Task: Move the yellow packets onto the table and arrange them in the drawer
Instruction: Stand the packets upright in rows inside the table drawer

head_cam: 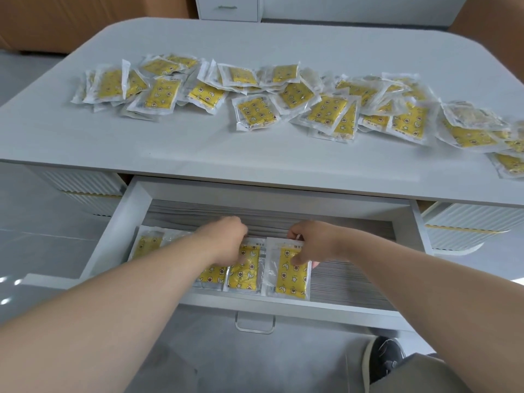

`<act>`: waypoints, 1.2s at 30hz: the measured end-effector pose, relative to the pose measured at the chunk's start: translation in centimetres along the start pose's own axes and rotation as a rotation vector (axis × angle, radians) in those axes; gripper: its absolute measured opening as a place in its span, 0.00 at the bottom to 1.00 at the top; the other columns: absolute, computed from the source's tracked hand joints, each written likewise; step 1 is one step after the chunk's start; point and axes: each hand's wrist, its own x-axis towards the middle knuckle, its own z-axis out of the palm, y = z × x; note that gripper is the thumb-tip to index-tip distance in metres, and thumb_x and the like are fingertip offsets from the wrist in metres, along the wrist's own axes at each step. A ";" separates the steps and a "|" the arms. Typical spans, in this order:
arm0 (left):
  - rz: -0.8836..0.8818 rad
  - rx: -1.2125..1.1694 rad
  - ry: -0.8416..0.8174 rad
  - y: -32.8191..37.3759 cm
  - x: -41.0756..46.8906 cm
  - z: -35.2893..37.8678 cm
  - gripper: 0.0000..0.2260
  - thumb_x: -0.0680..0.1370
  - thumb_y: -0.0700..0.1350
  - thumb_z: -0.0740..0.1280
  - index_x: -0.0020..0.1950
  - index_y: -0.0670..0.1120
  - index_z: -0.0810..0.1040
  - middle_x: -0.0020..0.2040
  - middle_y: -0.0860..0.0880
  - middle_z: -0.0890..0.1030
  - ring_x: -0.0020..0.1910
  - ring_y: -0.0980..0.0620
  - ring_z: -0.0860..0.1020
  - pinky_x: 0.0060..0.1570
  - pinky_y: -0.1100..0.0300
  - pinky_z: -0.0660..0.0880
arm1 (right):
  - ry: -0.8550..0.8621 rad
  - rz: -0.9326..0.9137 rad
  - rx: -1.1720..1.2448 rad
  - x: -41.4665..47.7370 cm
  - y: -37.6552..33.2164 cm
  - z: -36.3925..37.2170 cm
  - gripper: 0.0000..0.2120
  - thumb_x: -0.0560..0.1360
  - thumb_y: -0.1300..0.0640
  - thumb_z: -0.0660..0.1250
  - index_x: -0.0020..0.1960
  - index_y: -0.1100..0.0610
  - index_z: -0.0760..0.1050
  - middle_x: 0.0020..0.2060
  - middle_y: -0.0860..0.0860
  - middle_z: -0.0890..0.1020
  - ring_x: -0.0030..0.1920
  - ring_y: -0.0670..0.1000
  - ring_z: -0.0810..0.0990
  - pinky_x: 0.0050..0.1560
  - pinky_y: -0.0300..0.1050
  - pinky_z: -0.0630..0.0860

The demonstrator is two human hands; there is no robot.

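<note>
Several yellow packets in clear wrappers (256,112) lie scattered in a band across the white table (198,143). Below it the drawer (113,222) stands pulled out. A row of packets lies side by side on its floor, from the left end (147,245) rightwards. My left hand (226,239) reaches into the drawer with its fingers down on a middle packet (245,275). My right hand (309,242) pinches the top edge of the rightmost packet (290,276), thumb on its face.
The right part of the drawer floor (354,282) shows ribbed grey lining. A clear handle (255,321) hangs from the drawer front. A white cabinet (226,7) stands beyond the table. A dark shoe (385,358) is on the floor at lower right.
</note>
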 end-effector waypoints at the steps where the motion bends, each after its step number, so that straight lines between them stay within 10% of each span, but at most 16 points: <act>1: 0.012 -0.007 0.024 0.1 0.0 0.2 0.21 0.76 0.56 0.72 0.66 0.48 0.77 0.62 0.49 0.77 0.62 0.47 0.75 0.61 0.48 0.75 | 0.003 -0.003 -0.003 0.0 0.0 0.0 0.15 0.75 0.59 0.76 0.58 0.56 0.75 0.51 0.52 0.84 0.50 0.53 0.86 0.45 0.43 0.85; 11: 0.023 -0.090 0.084 0.3 0.7 0.7 0.22 0.75 0.47 0.75 0.67 0.51 0.75 0.62 0.50 0.74 0.58 0.47 0.76 0.53 0.54 0.76 | 0.052 -0.004 -0.108 0.6 0.0 0.9 0.16 0.75 0.57 0.75 0.60 0.56 0.76 0.54 0.54 0.83 0.53 0.55 0.84 0.53 0.50 0.83; 25: -0.032 -0.011 0.021 1.4 -1.5 -2.9 0.20 0.77 0.51 0.73 0.68 0.49 0.77 0.63 0.49 0.79 0.58 0.46 0.78 0.57 0.52 0.78 | 0.285 0.046 -0.588 -0.4 -2.1 3.1 0.22 0.78 0.50 0.69 0.67 0.54 0.66 0.60 0.55 0.71 0.49 0.57 0.77 0.36 0.48 0.73; 31: -0.016 -0.227 -0.139 1.8 -5.2 -8.7 0.14 0.81 0.55 0.66 0.46 0.45 0.82 0.39 0.51 0.86 0.35 0.55 0.85 0.35 0.61 0.77 | 0.373 -0.007 -0.370 -4.8 -5.0 -1.9 0.08 0.76 0.61 0.62 0.53 0.55 0.77 0.47 0.52 0.81 0.45 0.54 0.81 0.41 0.47 0.81; 36: -0.048 -0.457 0.452 2.1 -5.8 -11.8 0.16 0.80 0.60 0.65 0.42 0.49 0.80 0.32 0.52 0.84 0.30 0.53 0.82 0.41 0.56 0.77 | 0.682 -0.066 -0.018 -7.6 -5.8 -5.8 0.03 0.74 0.57 0.65 0.41 0.52 0.75 0.40 0.48 0.80 0.41 0.51 0.80 0.40 0.47 0.80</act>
